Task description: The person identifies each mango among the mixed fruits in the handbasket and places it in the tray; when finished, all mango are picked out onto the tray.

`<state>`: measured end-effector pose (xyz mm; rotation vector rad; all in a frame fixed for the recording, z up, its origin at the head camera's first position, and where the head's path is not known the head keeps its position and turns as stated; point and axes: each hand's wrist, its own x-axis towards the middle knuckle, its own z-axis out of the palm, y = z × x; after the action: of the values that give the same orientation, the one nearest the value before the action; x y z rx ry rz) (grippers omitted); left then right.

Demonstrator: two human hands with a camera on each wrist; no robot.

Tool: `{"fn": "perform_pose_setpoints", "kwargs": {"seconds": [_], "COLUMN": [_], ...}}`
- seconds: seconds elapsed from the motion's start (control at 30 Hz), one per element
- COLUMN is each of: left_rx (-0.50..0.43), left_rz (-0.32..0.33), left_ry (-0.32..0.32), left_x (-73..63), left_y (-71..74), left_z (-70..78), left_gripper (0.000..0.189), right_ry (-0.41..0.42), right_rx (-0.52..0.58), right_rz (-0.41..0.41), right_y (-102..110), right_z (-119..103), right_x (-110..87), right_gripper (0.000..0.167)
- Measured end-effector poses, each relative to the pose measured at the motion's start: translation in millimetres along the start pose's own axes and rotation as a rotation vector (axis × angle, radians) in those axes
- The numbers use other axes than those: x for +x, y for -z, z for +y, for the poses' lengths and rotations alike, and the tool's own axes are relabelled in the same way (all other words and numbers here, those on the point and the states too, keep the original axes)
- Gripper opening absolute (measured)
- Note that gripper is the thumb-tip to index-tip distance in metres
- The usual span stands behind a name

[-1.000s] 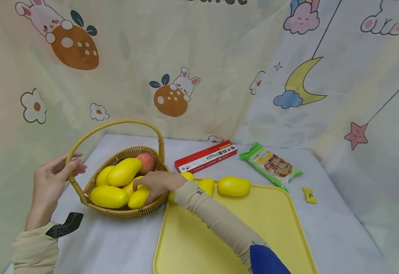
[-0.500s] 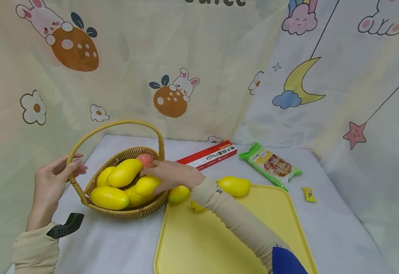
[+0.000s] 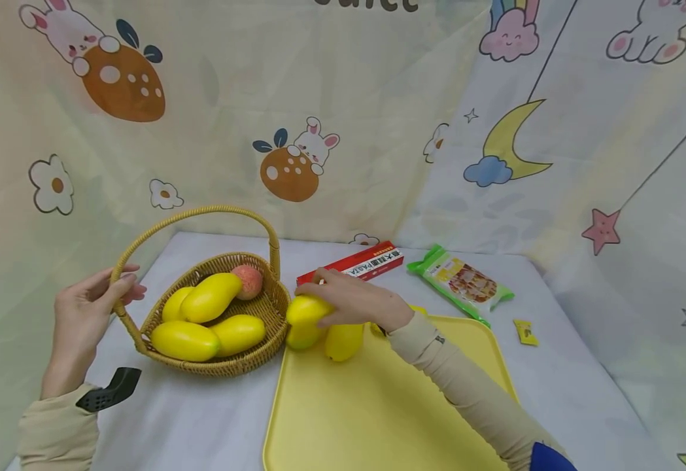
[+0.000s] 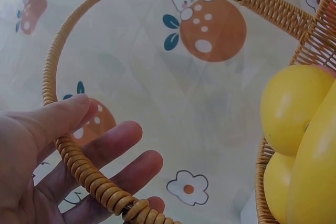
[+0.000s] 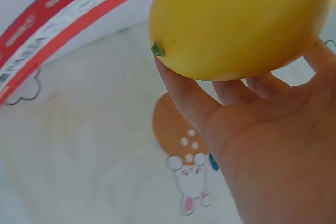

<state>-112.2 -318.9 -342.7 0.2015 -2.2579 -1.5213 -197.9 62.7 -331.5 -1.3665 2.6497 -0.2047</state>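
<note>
My right hand (image 3: 357,299) grips a yellow mango (image 3: 306,309) over the tray's far left corner; in the right wrist view the fingers lie along the underside of this fruit, its green stem tip showing. With thumb and fingers, my left hand (image 3: 86,307) holds the handle (image 4: 86,171) of a wicker basket (image 3: 219,370). Several mangoes (image 3: 210,297) and a pinkish-red peach (image 3: 248,281) lie inside. On the yellow tray (image 3: 343,412), another mango (image 3: 344,343) rests below my right hand, and one more overlaps the held fruit. Further yellow fruit is partly hidden behind the right wrist.
A red and white pasta box (image 3: 378,260) lies behind the tray. To its right are a green-edged food bag (image 3: 466,284) and a small yellow packet (image 3: 526,332). A printed cloth backdrop (image 3: 366,131) hangs behind the table.
My right hand has lifted a mango out of the basket and carried it right, over the tray's corner. The left hand keeps its hold on the handle.
</note>
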Motion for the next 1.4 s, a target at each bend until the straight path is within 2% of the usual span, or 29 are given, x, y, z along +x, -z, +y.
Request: {"fn": "perform_pose_setpoints", "kwargs": {"seconds": [0.27,0.6,1.0,1.3,1.4], "left_rx": [-0.01,-0.019,-0.025,-0.01,-0.006], "left_rz": [0.002,0.002,-0.012,-0.028,-0.044], "left_ry": [-0.015,0.011,0.019,-0.006,-0.003], "left_x": [0.7,0.6,1.5,1.9,2.0], "left_y": [-0.7,4.7,3.2,5.0,6.3], "left_z": [0.2,-1.1,-1.2,-2.0,-1.5], "left_gripper": [0.033,0.034,0.034,0.033,0.034], "right_ry": [-0.123,-0.226,-0.34,-0.442,-0.452], "right_rx": [0.012,0.045,0.093,0.109,0.098], "right_rz": [0.031,0.101,0.143,0.128,0.127], "right_y": [-5.6,-14.7,-32.9,-44.8,-50.5], "right_z": [34.8,73.0,108.0,123.2,127.8], "right_x": [-48.1,-107.7,-153.7,-176.9,-182.3], "right_gripper": [0.059,0.055,0.058,0.062,0.062]}}
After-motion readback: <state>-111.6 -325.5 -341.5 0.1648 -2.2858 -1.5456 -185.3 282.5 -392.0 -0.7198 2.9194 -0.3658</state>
